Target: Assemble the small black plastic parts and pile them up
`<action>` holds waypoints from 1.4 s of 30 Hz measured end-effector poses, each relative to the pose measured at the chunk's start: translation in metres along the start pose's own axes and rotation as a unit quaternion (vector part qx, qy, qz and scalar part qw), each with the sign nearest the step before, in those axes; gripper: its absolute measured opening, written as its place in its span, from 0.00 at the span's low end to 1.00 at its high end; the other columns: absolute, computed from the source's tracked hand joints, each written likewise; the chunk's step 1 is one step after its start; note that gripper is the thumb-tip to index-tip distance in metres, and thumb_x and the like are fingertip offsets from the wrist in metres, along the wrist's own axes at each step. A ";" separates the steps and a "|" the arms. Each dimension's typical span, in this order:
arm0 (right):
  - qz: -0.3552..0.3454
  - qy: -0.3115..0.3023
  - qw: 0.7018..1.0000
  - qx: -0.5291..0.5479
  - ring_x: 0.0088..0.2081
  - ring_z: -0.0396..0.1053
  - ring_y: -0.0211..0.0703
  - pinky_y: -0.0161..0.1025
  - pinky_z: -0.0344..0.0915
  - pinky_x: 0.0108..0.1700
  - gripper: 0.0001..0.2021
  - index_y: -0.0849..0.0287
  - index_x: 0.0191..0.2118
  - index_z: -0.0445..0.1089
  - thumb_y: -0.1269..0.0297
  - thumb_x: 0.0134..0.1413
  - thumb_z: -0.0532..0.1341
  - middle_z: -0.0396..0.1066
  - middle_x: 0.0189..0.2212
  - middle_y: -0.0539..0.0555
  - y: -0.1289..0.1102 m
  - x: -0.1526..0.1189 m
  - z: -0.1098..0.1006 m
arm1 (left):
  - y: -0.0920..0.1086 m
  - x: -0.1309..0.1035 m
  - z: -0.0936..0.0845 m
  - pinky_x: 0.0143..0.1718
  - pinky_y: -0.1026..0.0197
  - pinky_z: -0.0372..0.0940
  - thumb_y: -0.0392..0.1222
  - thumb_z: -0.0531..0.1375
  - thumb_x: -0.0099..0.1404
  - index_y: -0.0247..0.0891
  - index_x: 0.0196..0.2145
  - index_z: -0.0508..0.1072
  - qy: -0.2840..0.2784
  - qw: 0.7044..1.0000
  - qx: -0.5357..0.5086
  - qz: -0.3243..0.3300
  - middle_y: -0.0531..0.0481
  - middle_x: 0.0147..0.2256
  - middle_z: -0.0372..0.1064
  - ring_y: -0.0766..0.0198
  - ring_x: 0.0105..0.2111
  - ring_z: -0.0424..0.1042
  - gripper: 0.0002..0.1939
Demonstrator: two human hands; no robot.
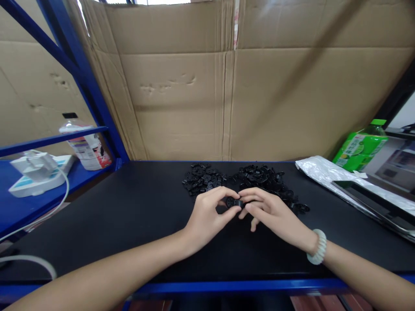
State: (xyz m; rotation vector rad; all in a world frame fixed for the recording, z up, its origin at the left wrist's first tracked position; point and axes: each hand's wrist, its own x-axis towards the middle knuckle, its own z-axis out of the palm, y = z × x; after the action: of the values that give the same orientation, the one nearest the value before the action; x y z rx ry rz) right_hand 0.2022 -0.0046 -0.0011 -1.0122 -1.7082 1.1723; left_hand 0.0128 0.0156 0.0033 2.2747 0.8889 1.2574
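Between thumb and forefinger, my left hand (210,214) pinches a small black plastic part (231,202) with round holes in its face. My right hand (270,211) meets it from the other side, thumb and fingertips closed at the part's right end; whether they grip this part or a second small piece, I cannot make out. Just beyond my left hand lies a pile of small black perforated discs (205,177). Behind my right hand is a second heap of black plastic pieces (264,178), some with curved edges, partly hidden by that hand.
The black tabletop (139,203) has a blue front edge. A dark-screened phone-like slab (376,205) and a silvery packet (324,170) lie at right, near a green bottle (361,147). On the left stand a white power strip (42,177) and a labelled bottle (87,149). Cardboard (175,103) walls the back.
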 end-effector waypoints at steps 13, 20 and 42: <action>0.126 -0.141 0.938 0.292 0.23 0.69 0.35 0.30 0.66 0.22 0.13 0.65 0.36 0.66 0.58 0.56 0.63 0.69 0.24 0.52 -0.001 0.000 -0.001 | 0.008 -0.004 0.003 0.43 0.61 0.73 0.31 0.66 0.56 0.38 0.40 0.78 -0.032 0.938 -0.332 -0.098 0.48 0.40 0.74 0.62 0.40 0.74 0.13; 0.126 -0.153 0.929 0.311 0.33 0.72 0.42 0.39 0.69 0.33 0.06 0.62 0.39 0.65 0.67 0.57 0.60 0.71 0.30 0.55 -0.005 0.001 -0.001 | 0.009 -0.002 0.000 0.40 0.63 0.70 0.30 0.69 0.53 0.37 0.36 0.81 -0.033 0.963 -0.264 -0.041 0.46 0.37 0.76 0.62 0.37 0.74 0.11; 0.161 -0.175 0.924 0.300 0.28 0.62 0.35 0.37 0.60 0.34 0.12 0.59 0.34 0.63 0.76 0.37 0.58 0.65 0.29 0.48 -0.009 -0.003 0.008 | 0.015 -0.004 0.001 0.35 0.62 0.71 0.32 0.69 0.53 0.39 0.38 0.81 -0.095 0.980 -0.175 -0.004 0.45 0.36 0.77 0.61 0.33 0.76 0.13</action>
State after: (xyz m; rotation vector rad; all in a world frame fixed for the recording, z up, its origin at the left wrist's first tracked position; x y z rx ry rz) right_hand 0.1950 -0.0122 0.0047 -0.7324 -1.3062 2.0374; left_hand 0.0171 0.0021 0.0092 2.0627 0.5585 1.0728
